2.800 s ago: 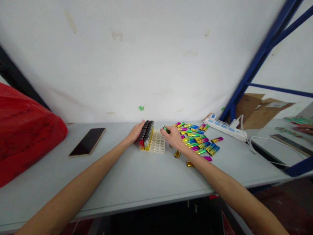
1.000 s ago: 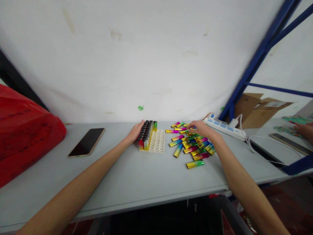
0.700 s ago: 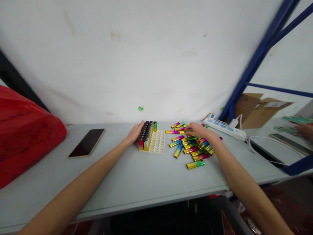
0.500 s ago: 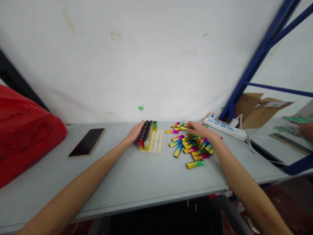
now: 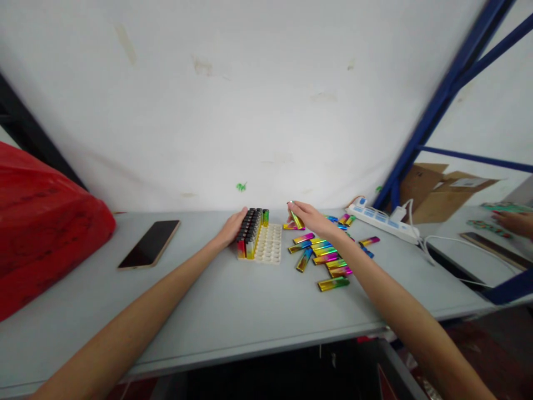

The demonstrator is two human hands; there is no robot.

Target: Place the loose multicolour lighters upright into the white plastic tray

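Note:
A white tray (image 5: 270, 244) with rows of round holes stands on the table. Upright lighters (image 5: 251, 225) with black tops fill its left part, and one green lighter (image 5: 265, 216) stands at the back of the following row. My left hand (image 5: 234, 226) is closed against the tray's left side, its fingers partly hidden behind the lighters. To the right of the tray, my right hand (image 5: 307, 215) pinches a shiny gold-green lighter (image 5: 297, 220), held tilted above the table. Loose metallic lighters (image 5: 325, 250) in gold, pink, blue and green lie in a pile under and beside my right forearm.
A phone (image 5: 150, 244) lies at left, near a red plastic bag (image 5: 50, 228). At right are a white power strip (image 5: 383, 221) with cables, a blue metal frame (image 5: 433, 111) and a cardboard box (image 5: 445, 191). Another person's hand (image 5: 516, 222) shows at the far right edge.
My right hand has moved left from the back of the pile toward the tray, and a gold-green lighter now shows in its fingers. My left hand stays at the tray.

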